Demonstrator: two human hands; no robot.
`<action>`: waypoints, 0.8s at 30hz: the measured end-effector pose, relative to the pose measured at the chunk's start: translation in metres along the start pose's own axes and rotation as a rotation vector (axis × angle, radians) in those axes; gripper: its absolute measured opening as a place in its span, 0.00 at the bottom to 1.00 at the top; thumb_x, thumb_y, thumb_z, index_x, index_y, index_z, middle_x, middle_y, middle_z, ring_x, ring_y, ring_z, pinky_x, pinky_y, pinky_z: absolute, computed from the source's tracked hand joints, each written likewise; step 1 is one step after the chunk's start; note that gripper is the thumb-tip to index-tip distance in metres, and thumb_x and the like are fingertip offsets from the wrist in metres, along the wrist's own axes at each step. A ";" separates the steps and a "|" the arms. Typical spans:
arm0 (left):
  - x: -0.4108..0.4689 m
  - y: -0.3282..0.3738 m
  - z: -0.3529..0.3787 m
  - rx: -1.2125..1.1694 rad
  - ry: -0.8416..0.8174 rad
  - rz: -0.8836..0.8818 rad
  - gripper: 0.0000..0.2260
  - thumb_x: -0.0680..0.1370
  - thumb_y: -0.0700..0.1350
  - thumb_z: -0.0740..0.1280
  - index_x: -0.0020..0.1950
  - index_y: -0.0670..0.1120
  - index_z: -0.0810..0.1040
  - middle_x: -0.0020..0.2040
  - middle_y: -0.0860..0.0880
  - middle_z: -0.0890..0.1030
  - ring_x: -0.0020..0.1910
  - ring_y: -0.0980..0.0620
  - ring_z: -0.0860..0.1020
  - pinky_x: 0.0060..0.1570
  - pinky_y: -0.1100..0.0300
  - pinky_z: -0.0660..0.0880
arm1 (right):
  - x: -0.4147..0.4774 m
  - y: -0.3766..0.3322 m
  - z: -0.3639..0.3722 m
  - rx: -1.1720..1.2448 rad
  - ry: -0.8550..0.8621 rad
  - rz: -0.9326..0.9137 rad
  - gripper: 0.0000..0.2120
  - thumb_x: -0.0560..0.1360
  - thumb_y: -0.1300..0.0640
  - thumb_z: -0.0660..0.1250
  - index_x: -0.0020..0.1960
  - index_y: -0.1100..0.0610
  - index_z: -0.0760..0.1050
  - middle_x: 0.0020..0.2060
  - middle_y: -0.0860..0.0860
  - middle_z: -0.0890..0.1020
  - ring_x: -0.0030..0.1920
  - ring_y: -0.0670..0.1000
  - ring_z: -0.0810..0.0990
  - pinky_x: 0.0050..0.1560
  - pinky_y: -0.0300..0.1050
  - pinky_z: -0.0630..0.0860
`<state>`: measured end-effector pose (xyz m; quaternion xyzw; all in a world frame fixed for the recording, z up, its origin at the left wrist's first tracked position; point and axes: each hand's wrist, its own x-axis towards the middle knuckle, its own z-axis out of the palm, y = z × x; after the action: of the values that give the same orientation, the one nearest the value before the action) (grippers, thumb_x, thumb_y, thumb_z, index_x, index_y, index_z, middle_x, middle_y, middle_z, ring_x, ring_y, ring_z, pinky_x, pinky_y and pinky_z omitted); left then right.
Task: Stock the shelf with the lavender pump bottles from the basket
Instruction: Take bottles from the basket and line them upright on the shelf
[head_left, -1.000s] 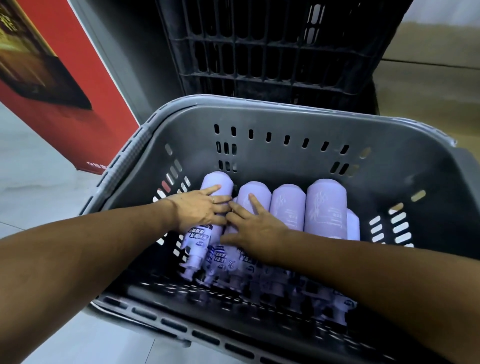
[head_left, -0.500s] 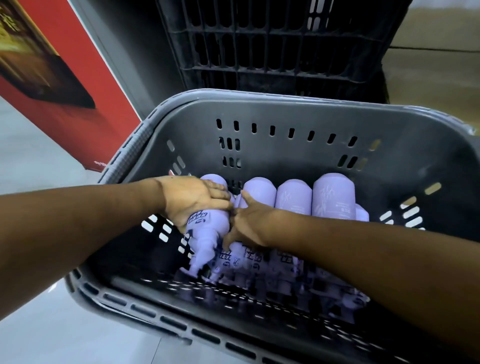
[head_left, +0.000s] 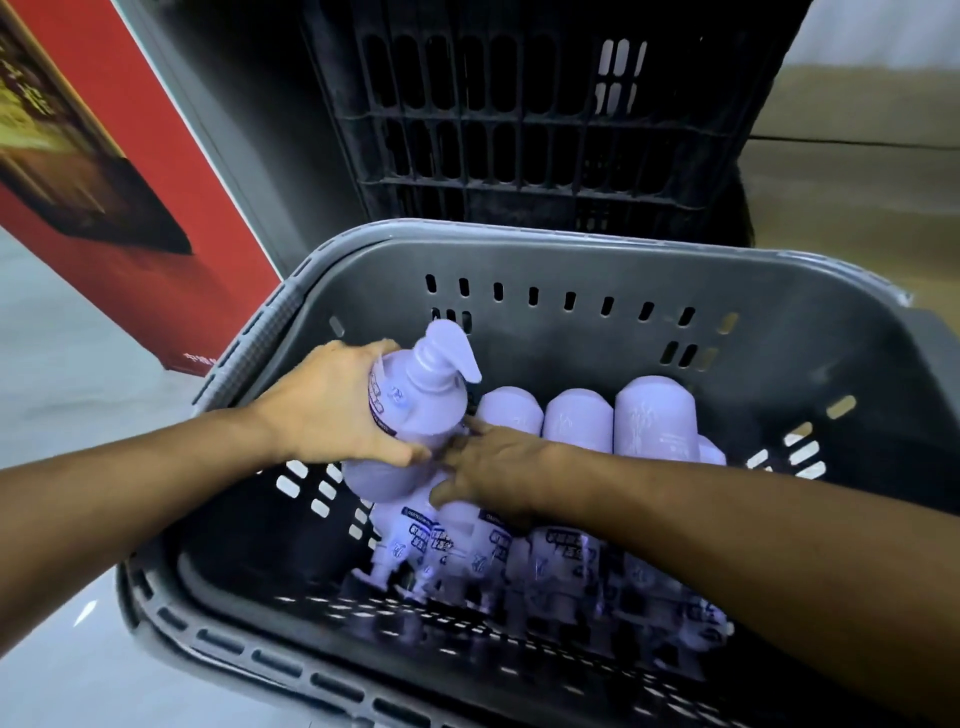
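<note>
A lavender pump bottle (head_left: 410, 415) is held up at the left end of the basket (head_left: 571, 247), pump head uppermost and tipped slightly towards the far wall, its base low among the others. It is gripped by the left hand (head_left: 332, 410), which is wrapped round the body from the left, thumb laid across the front. Just beside it, touching distance at most, the right hand (head_left: 493, 467) is spread over the row of lying bottles (head_left: 576, 426), fingertips reaching to the raised bottle's side and thumb tucked against a bottle beneath; whether anything is truly grasped there cannot be told. The row is packed side by side along the basket floor, bases pointed at the far wall, pump heads pointed at the near wall, printed labels facing up. One bottle near the right end is seen riding higher than its neighbours. The basket itself is grey plastic, slotted on every wall, and is set on a pale, glossy floor (head_left: 62, 374). Right behind it a black slatted crate (head_left: 545, 130) is stood, a red printed panel (head_left: 171, 234) is leaned at the left, and a beige surface (head_left: 857, 171) is glimpsed at the right.
</note>
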<state>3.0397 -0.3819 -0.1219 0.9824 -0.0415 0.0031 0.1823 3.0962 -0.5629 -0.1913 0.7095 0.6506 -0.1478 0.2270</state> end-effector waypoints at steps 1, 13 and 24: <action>0.000 0.000 -0.001 -0.047 0.027 -0.009 0.26 0.53 0.67 0.75 0.43 0.54 0.75 0.35 0.57 0.79 0.35 0.60 0.78 0.38 0.67 0.73 | 0.002 0.000 0.001 0.031 -0.009 -0.005 0.38 0.66 0.52 0.76 0.72 0.44 0.63 0.72 0.51 0.65 0.74 0.55 0.61 0.76 0.60 0.47; 0.005 0.014 -0.033 -0.116 0.333 -0.062 0.22 0.58 0.70 0.72 0.36 0.54 0.74 0.30 0.57 0.77 0.37 0.70 0.75 0.35 0.77 0.67 | -0.051 0.014 0.014 0.512 0.638 0.271 0.41 0.58 0.44 0.77 0.66 0.49 0.64 0.60 0.48 0.77 0.58 0.56 0.77 0.51 0.50 0.75; 0.033 0.127 -0.196 -0.350 0.529 -0.292 0.28 0.60 0.72 0.69 0.36 0.46 0.79 0.31 0.57 0.81 0.34 0.63 0.79 0.36 0.68 0.72 | -0.240 0.064 -0.182 1.195 1.296 0.727 0.33 0.56 0.40 0.80 0.56 0.36 0.70 0.50 0.30 0.79 0.49 0.33 0.78 0.45 0.23 0.69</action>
<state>3.0643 -0.4328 0.1075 0.8970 0.1485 0.2244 0.3507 3.1179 -0.6777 0.0932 0.8109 0.2061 0.0457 -0.5458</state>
